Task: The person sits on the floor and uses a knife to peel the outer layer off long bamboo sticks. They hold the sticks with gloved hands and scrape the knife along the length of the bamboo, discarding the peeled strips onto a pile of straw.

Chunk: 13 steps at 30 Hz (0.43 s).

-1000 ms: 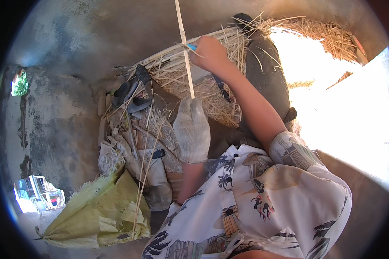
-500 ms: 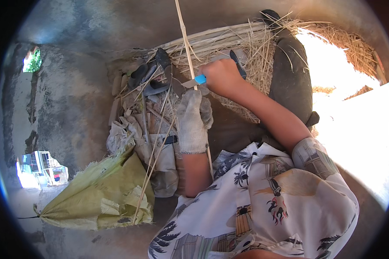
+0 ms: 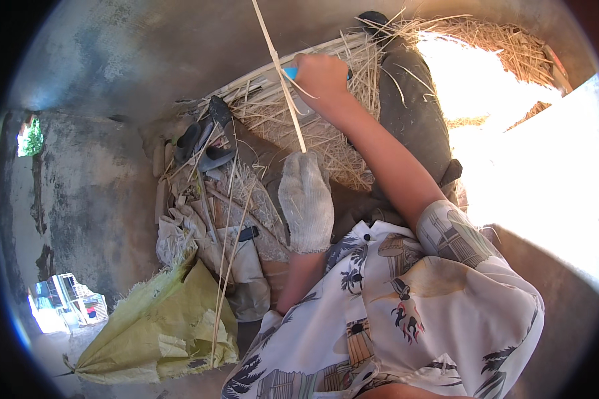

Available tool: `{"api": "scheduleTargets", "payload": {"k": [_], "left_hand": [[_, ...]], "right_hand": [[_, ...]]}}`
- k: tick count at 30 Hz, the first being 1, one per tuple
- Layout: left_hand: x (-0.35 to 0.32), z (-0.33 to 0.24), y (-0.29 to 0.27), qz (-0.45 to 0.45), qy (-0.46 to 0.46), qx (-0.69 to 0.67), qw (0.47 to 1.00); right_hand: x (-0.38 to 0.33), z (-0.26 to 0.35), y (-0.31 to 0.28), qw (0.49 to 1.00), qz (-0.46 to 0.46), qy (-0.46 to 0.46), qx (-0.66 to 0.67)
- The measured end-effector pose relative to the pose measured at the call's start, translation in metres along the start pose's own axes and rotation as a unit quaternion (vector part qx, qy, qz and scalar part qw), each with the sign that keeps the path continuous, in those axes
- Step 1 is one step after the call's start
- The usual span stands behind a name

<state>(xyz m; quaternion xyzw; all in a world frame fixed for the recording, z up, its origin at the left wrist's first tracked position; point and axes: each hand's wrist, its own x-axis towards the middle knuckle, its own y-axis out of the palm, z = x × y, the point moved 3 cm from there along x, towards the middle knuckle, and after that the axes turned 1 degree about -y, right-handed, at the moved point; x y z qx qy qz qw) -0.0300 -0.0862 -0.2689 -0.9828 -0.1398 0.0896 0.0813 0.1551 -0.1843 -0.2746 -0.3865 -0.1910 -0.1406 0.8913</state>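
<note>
A long, pale bamboo-like strip (image 3: 270, 45) rises from my left hand (image 3: 306, 199), tilting toward the upper left. That hand wears a whitish knitted glove and is closed round the strip's lower part. My right hand (image 3: 323, 81), bare, grips a knife (image 3: 291, 72) with a blue handle, beside the strip and well beyond the glove. The knife's blade cannot be made out clearly here. A thin curled sliver (image 3: 301, 88) bends away from the strip near the right hand.
Straw and loose strips (image 3: 353, 143) cover the ground between my outstretched legs (image 3: 409, 100). Dark shoes (image 3: 214, 157) and crumpled sacking lie to the left. Nearer sits a yellow-green woven sack (image 3: 160, 326), with thin strips leaning across it. A stained wall (image 3: 106, 199) stands at left.
My right hand with the knife has moved away from the glove, farther up along the strip. The left hand still grips the strip, and the whole view has shifted somewhat.
</note>
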Motion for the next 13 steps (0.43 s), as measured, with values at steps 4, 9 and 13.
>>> {"api": "scheduleTargets", "payload": {"k": [4, 9, 13], "left_hand": [[0.01, 0.012, -0.001, -0.022, 0.136, 0.167, 0.976], [0.013, 0.0, -0.014, 0.003, 0.043, 0.152, 0.987], [0.006, -0.022, -0.028, 0.051, -0.139, -0.015, 0.989]], "right_hand": [[0.003, -0.003, 0.003, 0.998, 0.055, 0.009, 0.029], [0.01, -0.014, 0.034, 0.958, 0.184, -0.001, 0.221], [0.001, 0.012, -0.006, 0.949, 0.235, 0.107, 0.182]]}}
